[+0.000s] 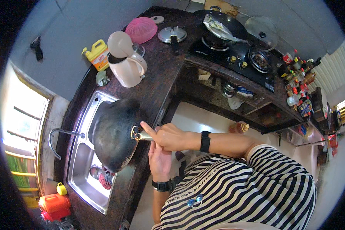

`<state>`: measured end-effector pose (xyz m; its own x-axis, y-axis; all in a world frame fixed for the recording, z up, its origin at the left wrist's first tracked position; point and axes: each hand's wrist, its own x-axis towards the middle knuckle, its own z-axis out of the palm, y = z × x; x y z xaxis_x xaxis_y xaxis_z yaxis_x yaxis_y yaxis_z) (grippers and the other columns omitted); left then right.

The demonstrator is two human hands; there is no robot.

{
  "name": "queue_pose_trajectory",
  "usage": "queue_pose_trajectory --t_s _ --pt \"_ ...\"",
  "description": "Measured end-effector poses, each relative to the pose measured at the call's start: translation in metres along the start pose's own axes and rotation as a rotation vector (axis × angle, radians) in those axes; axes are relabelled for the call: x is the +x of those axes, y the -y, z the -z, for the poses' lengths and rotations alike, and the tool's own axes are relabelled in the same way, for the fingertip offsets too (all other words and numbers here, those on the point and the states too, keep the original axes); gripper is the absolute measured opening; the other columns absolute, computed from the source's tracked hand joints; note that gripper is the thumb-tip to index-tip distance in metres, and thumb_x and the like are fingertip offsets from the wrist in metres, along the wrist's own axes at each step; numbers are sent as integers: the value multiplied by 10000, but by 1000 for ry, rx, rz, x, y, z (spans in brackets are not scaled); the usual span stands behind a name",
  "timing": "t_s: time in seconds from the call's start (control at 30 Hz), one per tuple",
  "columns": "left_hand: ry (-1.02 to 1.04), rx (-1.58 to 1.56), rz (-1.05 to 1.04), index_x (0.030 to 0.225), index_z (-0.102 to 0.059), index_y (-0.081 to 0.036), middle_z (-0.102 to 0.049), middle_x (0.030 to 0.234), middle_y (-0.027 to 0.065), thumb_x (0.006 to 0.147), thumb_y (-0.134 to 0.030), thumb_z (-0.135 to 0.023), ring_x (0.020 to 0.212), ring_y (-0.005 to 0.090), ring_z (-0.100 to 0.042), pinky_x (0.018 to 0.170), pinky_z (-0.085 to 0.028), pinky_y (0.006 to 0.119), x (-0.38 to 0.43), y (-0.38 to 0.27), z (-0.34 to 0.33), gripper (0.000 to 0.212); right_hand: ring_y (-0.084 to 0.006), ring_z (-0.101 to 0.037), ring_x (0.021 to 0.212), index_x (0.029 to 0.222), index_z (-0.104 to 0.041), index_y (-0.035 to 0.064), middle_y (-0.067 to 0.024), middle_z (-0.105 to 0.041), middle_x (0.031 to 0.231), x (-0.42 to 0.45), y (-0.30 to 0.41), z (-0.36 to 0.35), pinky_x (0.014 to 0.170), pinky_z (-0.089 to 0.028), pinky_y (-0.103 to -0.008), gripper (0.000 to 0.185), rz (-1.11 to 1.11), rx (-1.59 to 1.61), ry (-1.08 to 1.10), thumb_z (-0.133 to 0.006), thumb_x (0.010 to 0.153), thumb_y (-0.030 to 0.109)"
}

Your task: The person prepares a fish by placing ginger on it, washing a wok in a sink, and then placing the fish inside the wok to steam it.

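Observation:
A blackened wok (115, 136) is tipped over the sink, its sooty outer side facing me. My right hand (169, 136) is wrapped around its handle (145, 136), the index finger stretched out towards the joint with the pan. My left hand (160, 159) is palm up just below, its fingers up against the handle and my right hand; its fingertips are partly hidden. Under the wok's lower rim, a reddish scrubber (105, 180) and a metal ladle-like utensil (95, 172) lie in the steel sink (82, 161). The wok's inside is out of sight.
A curved faucet (53, 142) stands behind the sink. An open kettle (129, 70), yellow pump jug (98, 54), pink basket (141, 29) and metal lid (172, 34) occupy the counter. Another wok (235, 26) sits on the gas stove (235, 59). Several condiment bottles (300, 77) crowd the far right.

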<state>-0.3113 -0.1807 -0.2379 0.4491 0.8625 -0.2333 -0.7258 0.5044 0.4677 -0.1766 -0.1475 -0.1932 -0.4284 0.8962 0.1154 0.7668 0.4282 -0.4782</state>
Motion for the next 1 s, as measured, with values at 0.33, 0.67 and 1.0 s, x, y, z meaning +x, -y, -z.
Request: queue_pose_trajectory --t_s 0.33,0.67,1.0 --pt "318 263 -220 1363 -474 -26 -522 1359 170 894 -200 -673 1263 289 -487 1114 -323 462 25 20 -120 539 -359 -673 775 1100 -453 25 -180 -674 871 -82 4 114 638 -528 -456 541 -412 -39 -408 -755 675 168" --pt "358 400 204 1368 -433 -36 -444 1443 163 886 -83 -660 1320 261 -438 1087 -336 433 111 149 -177 535 -414 -619 572 931 -486 3 -209 -598 606 -185 -144 172 549 -488 -499 318 -535 -98 -622 -674 685 78" --pt "-521 310 97 897 -597 -60 -551 676 25 920 -204 -622 655 192 -570 660 -509 358 101 143 -31 148 -426 -634 721 992 -498 19 -238 -635 748 -268 -324 303 662 -491 -492 355 -703 -163 -940 -682 697 92"
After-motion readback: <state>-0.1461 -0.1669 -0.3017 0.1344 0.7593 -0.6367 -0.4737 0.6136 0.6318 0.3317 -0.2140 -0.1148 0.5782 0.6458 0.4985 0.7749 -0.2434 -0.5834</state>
